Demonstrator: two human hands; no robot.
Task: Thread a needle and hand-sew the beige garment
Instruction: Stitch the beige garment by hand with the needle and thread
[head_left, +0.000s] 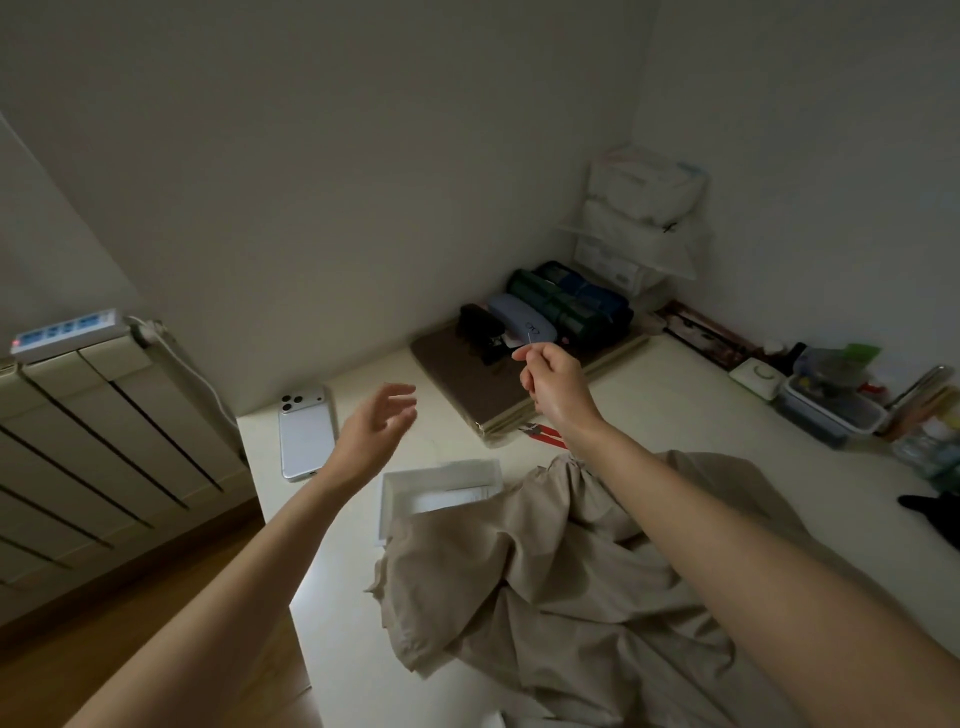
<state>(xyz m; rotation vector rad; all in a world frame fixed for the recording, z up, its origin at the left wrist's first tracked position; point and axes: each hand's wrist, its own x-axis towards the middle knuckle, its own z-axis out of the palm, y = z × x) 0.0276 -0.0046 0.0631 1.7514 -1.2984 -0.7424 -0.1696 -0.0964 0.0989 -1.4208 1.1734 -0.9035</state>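
While the beige garment (571, 582) lies crumpled on the pale table (675, 415), the person holds both hands in the air beyond it. The right hand (553, 387) pinches a thin needle (528, 339) between thumb and forefinger, the other fingers curled in. Lifting it against the plain wall probably makes the eye easier to see. Whether thread runs from it cannot be told, as nothing that fine shows. The left hand (376, 423) hangs beyond the garment's left edge, fingers spread and relaxed, holding nothing. It is likely placed to catch a thread end or draw it taut.

A white box (441, 491) sits at the garment's far left edge, partly covered by a fold of cloth. Beyond that, a white phone (306, 439) lies face down. A red-handled tool (545, 435), perhaps snips, lies just beyond the garment under the right wrist, beside a brown mat (467, 379). Well right of the garment stands a clear tub (831, 410) of small items. Nothing blocks the hands; the dim light looks the likelier hindrance.
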